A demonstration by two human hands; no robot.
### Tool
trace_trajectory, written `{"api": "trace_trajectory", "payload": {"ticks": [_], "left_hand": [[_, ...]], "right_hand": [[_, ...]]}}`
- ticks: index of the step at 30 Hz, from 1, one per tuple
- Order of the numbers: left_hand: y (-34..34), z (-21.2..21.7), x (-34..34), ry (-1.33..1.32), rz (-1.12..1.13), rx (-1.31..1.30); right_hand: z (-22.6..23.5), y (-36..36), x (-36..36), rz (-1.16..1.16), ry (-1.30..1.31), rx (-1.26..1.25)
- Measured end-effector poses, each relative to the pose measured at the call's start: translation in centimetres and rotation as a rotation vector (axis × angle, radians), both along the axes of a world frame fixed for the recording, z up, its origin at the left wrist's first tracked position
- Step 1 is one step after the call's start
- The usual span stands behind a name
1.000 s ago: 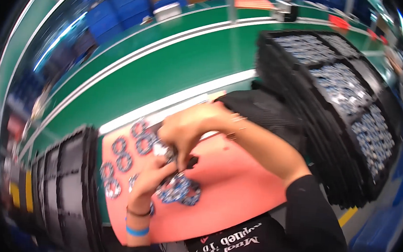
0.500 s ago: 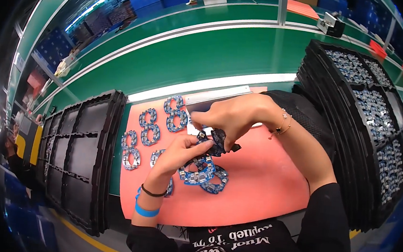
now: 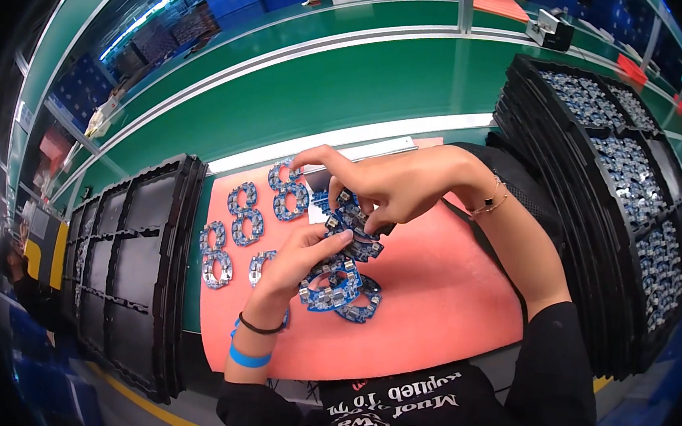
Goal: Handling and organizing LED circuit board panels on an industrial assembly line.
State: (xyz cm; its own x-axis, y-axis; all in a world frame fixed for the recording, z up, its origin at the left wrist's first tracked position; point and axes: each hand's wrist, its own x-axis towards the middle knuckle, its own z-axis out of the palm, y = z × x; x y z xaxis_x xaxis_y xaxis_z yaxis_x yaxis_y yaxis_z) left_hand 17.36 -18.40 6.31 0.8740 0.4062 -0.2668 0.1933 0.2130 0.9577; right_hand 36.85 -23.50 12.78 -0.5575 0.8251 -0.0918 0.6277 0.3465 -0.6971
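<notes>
Over the pink mat (image 3: 461, 311), my left hand (image 3: 296, 259) pinches a blue figure-eight circuit board (image 3: 333, 291) between thumb and fingers. My right hand (image 3: 395, 187) is closed on the upper part of the held boards, its index finger stretched out to the left. Exactly how many pieces are between the hands is hidden by the fingers. Below them, another ring-shaped board part (image 3: 359, 309) shows behind the held one. Several figure-eight boards lie to the left, among them one board (image 3: 246, 215) and a farther one (image 3: 287, 191). My left forearm partly covers others.
Left of the mat stands a stack of black divided trays (image 3: 126, 248). At the right, a tall stack of black trays (image 3: 523, 139) carries many circuit boards (image 3: 628, 175). A green conveyor surface (image 3: 351, 86) with metal rails runs behind the mat. A black mesh item (image 3: 511, 190) lies behind my right forearm.
My right hand has turned and shifted slightly left, with its index finger now extended. The upper part of the held boards has tilted, so its blue, component-covered face shows.
</notes>
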Motion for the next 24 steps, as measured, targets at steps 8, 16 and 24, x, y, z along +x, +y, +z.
{"api": "trace_trajectory", "payload": {"ticks": [8,16,24], "left_hand": [[-1.1,-0.7,0.3,-0.061,0.043,0.022],[-0.5,-2.0,0.1,-0.189,0.266,-0.254],[0.6,-4.1,-1.3,-0.287,0.241,-0.667]], "right_hand": [[0.1,-0.4,-0.7,0.077,-0.105,0.091],[-0.9,-1.5,-1.1,-0.097,-0.066,0.645],[-0.6,-2.0,-1.8,0.187,-0.200,1.254]]}}
